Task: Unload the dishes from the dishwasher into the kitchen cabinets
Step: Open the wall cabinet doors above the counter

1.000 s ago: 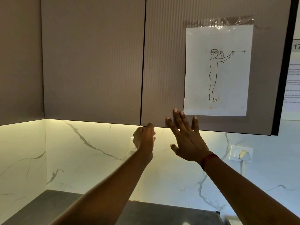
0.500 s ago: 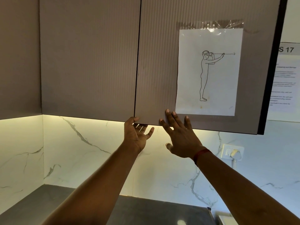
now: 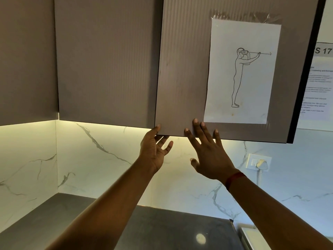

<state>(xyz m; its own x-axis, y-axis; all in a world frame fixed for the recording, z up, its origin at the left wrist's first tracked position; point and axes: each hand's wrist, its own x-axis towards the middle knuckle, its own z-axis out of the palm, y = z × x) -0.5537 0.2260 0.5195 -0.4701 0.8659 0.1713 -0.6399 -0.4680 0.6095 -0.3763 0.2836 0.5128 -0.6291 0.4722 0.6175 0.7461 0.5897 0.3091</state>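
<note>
- The cabinet door (image 3: pixel 182 69) fills the upper middle and right of the frame. Its left edge stands slightly proud of the neighbouring door (image 3: pixel 108 60) at upper left.
- A white marble wall (image 3: pixel 108 168) with grey veins runs across the middle of the frame, lit from under the cabinets.
- A dark counter (image 3: pixel 162 228) lies along the bottom.
- The left arm (image 3: pixel 108 204) rises from the lower left and the right arm (image 3: pixel 279 210) from the lower right. Both are stretched up towards the door's lower edge.
- A sheet of paper (image 3: pixel 252 96) with a line drawing of a standing figure is taped to the door, right of centre.
- A printed notice (image 3: pixel 319 83) hangs on the wall at the right edge of the frame.
- The right hand (image 3: pixel 210 156) is flat and released, back to the camera. Its fingers are spread and straight, with the tips on the door's face just below and left of the paper. The thumb hangs free below the edge.
- The left hand (image 3: pixel 155 147) grasps the door's lower left corner, palm turned right. The thumb is on the front face and the fingers reach under the bottom edge.
- A wall socket (image 3: pixel 258 162) with a plug in it sits right of the right hand.
- A red band (image 3: pixel 234 179) circles the right wrist.
</note>
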